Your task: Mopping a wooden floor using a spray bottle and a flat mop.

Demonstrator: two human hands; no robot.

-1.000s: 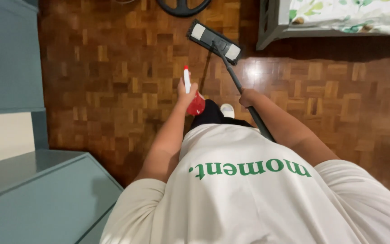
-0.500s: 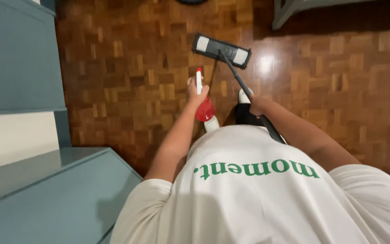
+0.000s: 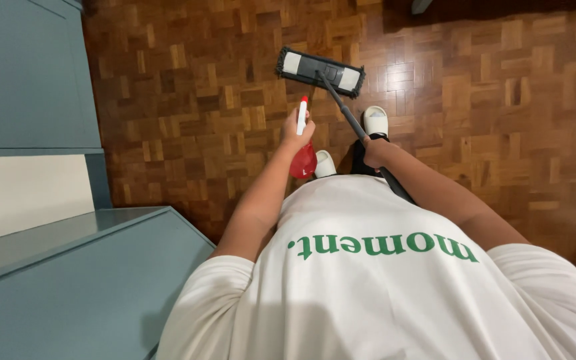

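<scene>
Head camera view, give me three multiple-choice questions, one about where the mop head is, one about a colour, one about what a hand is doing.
1. Where does the mop head lie?
A. on the wooden floor ahead of the slippers
B. on the grey-blue cabinet
C. on a bed

2. What colour is the spray bottle body?
A. blue
B. red
C. green

3. What is the right hand doing?
A. hanging free
B. holding a cloth
C. gripping the mop handle

Answers: 1 A, it lies flat on the parquet. 2 B, red body with a white nozzle, held in the left hand. 3 C, fingers closed around the dark pole.
</scene>
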